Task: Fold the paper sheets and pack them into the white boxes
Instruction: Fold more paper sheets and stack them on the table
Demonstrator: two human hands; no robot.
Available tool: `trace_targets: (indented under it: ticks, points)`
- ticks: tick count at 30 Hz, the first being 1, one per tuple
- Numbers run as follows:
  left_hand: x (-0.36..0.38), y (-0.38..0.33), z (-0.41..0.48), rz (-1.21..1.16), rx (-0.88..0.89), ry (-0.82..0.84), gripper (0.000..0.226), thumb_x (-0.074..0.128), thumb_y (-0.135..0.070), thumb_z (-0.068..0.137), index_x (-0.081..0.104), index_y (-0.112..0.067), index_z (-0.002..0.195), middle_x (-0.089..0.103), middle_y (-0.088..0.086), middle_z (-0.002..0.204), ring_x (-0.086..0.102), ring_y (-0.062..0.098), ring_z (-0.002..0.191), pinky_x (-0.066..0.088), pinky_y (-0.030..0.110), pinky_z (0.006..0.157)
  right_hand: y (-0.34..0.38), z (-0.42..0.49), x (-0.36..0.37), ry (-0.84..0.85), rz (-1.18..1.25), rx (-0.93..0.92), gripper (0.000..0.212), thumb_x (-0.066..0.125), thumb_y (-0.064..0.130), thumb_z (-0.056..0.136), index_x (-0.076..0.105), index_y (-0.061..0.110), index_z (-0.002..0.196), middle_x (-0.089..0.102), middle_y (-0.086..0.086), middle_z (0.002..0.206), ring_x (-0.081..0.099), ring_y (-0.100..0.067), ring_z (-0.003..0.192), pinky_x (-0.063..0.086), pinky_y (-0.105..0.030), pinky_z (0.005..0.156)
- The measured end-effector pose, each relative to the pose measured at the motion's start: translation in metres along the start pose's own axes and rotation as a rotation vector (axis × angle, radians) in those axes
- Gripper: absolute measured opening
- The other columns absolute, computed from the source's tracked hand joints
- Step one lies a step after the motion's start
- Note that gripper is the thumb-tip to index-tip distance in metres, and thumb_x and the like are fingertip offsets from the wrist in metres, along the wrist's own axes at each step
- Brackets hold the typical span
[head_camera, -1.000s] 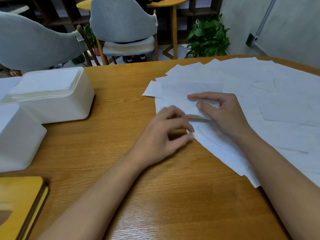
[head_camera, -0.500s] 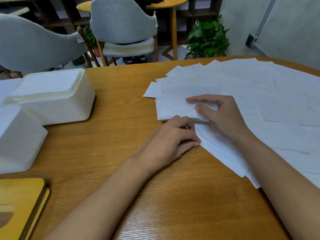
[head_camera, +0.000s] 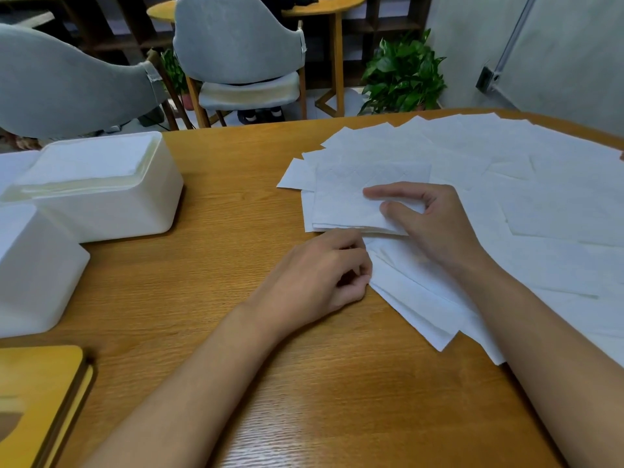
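Observation:
A folded paper sheet lies on the left end of a wide spread of loose white sheets on the wooden table. My right hand presses on the folded sheet with its straight forefinger and thumb. My left hand rests on the table at the near edge of the sheets, fingers loosely curled, with nothing visibly in it. An open white box at the left holds a stack of folded paper. A second white box stands nearer, at the left edge.
A yellow wooden object lies at the bottom left corner. Two grey chairs and a potted plant stand beyond the table's far edge. Bare wood shows between the boxes and the sheets.
My left hand let go of the sheet's folded edge and drew back toward me, fingers curling in. The fold now lies flat under my right hand, which stayed put.

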State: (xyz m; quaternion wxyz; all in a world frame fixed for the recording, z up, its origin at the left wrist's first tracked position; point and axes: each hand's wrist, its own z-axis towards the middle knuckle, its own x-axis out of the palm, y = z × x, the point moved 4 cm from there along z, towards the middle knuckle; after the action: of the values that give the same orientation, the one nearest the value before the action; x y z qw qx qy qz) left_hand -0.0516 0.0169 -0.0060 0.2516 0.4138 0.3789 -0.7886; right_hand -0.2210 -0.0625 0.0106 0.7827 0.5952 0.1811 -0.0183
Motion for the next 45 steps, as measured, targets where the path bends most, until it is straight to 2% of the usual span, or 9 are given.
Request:
trace_targets:
  ticks: [9,16,20,22,26,29,33,37,45]
  points:
    - [-0.027,0.014,-0.005,-0.255,-0.192,-0.128,0.014,0.068,-0.009,0.093,0.06,-0.021,0.089,0.07,-0.001,0.088,0.068,0.013,0.069,0.049,0.024,0.065,0.0,-0.002,0.0,-0.021,0.016,0.05,0.033,0.064,0.003,0.096,0.083,0.028,0.106,0.077,0.021,0.114,0.064,0.008,0.114,0.046,-0.012,0.097]
    - [-0.027,0.024,-0.005,-0.706,-0.37,-0.153,0.01,0.062,0.001,0.101,0.066,-0.005,0.109,0.076,0.009,0.09,0.078,0.028,0.088,0.06,0.053,0.092,0.003,-0.004,0.004,0.042,0.095,0.091,0.023,0.064,0.013,0.1,0.084,0.024,0.1,0.079,0.014,0.106,0.067,0.001,0.105,0.049,-0.021,0.091]
    - [-0.036,0.031,-0.006,-0.762,-0.413,-0.104,0.029,0.072,-0.01,0.09,0.075,-0.015,0.118,0.071,0.029,0.107,0.067,0.035,0.087,0.055,0.048,0.086,0.007,-0.007,0.006,0.053,0.109,0.153,0.035,0.054,0.041,0.106,0.085,0.027,0.098,0.076,0.021,0.108,0.065,0.006,0.104,0.048,-0.034,0.098]
    - [-0.04,0.034,-0.006,-0.756,-0.432,-0.142,0.019,0.076,-0.009,0.089,0.079,-0.011,0.108,0.066,0.038,0.1,0.057,0.03,0.083,0.046,0.046,0.077,0.004,-0.007,0.006,0.092,0.176,0.157,0.057,0.042,0.061,0.103,0.085,0.023,0.102,0.077,0.01,0.119,0.068,-0.01,0.114,0.047,-0.048,0.111]
    - [-0.05,0.038,-0.008,-0.688,-0.51,-0.255,0.008,0.079,-0.005,0.09,0.08,-0.003,0.099,0.076,0.019,0.09,0.067,0.021,0.077,0.053,0.04,0.069,0.002,-0.008,0.012,0.208,0.325,0.176,0.084,0.031,0.082,0.094,0.085,0.018,0.099,0.078,-0.001,0.117,0.071,-0.021,0.113,0.051,-0.049,0.104]
    - [-0.055,0.039,-0.01,-0.693,-0.588,-0.265,0.014,0.082,-0.014,0.089,0.08,-0.009,0.102,0.081,-0.001,0.097,0.077,0.017,0.091,0.062,0.037,0.08,0.001,-0.011,0.015,0.265,0.348,0.133,0.08,0.051,0.099,0.07,0.083,0.032,0.1,0.08,0.0,0.107,0.075,-0.018,0.105,0.052,-0.044,0.097]
    - [-0.059,0.044,-0.01,-0.65,-0.623,-0.273,0.013,0.083,-0.019,0.09,0.081,-0.015,0.102,0.081,-0.006,0.098,0.076,0.018,0.094,0.061,0.039,0.083,0.007,-0.014,0.015,0.225,0.206,0.104,0.071,0.069,0.08,0.078,0.08,0.012,0.099,0.079,-0.007,0.102,0.076,-0.024,0.099,0.057,-0.046,0.089]
    - [-0.063,0.045,-0.011,-0.635,-0.625,-0.307,0.018,0.083,-0.02,0.09,0.081,-0.018,0.108,0.081,-0.006,0.102,0.072,0.033,0.102,0.057,0.055,0.091,0.012,-0.015,0.015,0.188,0.077,0.086,0.008,0.072,0.027,0.097,0.078,0.022,0.098,0.078,0.014,0.091,0.073,-0.004,0.088,0.052,-0.02,0.072]
    - [-0.064,0.048,-0.01,-0.608,-0.62,-0.254,0.013,0.084,-0.022,0.087,0.082,-0.018,0.1,0.081,0.0,0.096,0.07,0.037,0.099,0.056,0.055,0.086,0.018,-0.014,0.019,0.24,0.174,0.003,0.046,0.064,0.02,0.102,0.059,0.04,0.143,0.067,0.024,0.128,0.063,-0.001,0.117,0.051,-0.016,0.091]
